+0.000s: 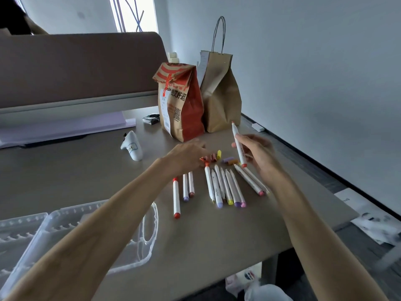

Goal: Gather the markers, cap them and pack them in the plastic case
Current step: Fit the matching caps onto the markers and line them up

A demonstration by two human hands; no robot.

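In the right grip [258,155] is one marker [235,132]. Curled fingers hold it tight, with its bare tip up in the air above the surface [86,181]. The left grip [186,155] reaches into the loose caps [219,154], just past the lying markers [216,189]. It is blurred, so I cannot tell if it pinches a cap yet.

The step looks like capping. To do it well, pick the cap that matches the marker's red end. Hold the marker steady, line the cap up straight with the tip, and push until it sits snug. Keep the wet tip off skin and surface.

Three markers lie on the left, about six in the middle bunch and two on the right. That makes near twelve with the held one. About six caps show, and the left grip may hide more.

One clear case [26,227] lies open at the near left, apart from the markers. Two paper bags [184,105] stand behind.
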